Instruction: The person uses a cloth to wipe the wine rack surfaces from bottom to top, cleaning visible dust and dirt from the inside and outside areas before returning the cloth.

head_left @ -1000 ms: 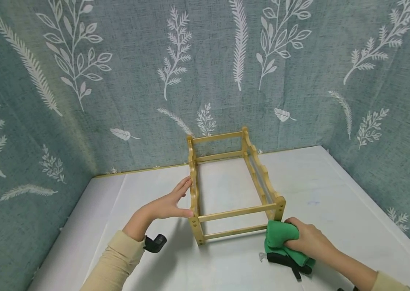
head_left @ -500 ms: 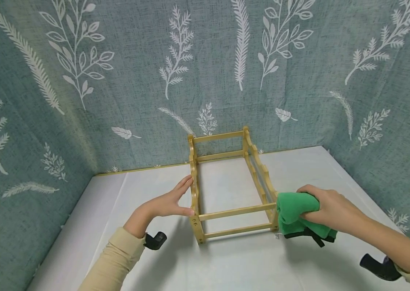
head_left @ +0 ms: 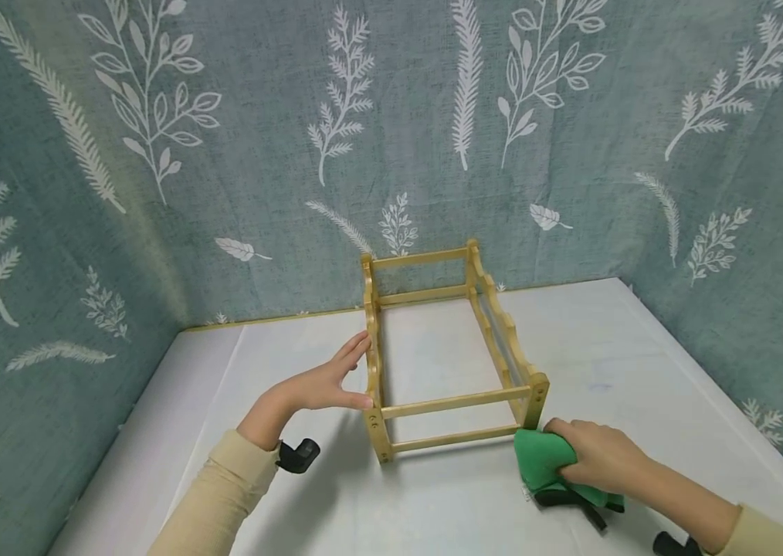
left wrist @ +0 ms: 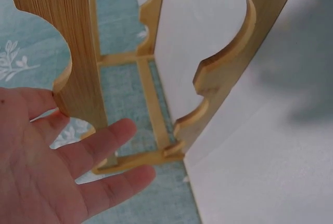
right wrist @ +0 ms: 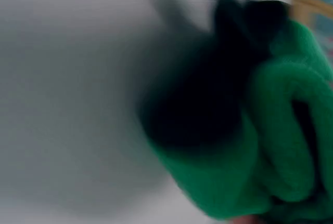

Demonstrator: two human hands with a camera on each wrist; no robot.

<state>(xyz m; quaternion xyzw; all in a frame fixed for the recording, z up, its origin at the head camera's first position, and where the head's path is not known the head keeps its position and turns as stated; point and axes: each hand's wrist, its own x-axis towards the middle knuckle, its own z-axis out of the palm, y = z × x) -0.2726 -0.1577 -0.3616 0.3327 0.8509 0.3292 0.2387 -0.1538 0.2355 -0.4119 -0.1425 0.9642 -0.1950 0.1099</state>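
Note:
A light wooden rack with scalloped side rails stands on the white table. My left hand rests at its left side, thumb tip at the front left post and fingertips at the rail. Seen from the left wrist, its fingers are spread around the scalloped side piece. Just off the front right post, my right hand grips a folded green cloth with black strap-like parts below it. The right wrist view is filled by the cloth's thick folds and a blurred black part; the right hand is mostly hidden there.
Patterned blue-green fabric walls the table in at the back and both sides. White table surface extends on both sides of the rack and in front of it. Black wrist devices are worn on both arms.
My right hand lifted the green cloth up and to the right, then brought it back down beside the front right post. My left hand has stayed at the rack.

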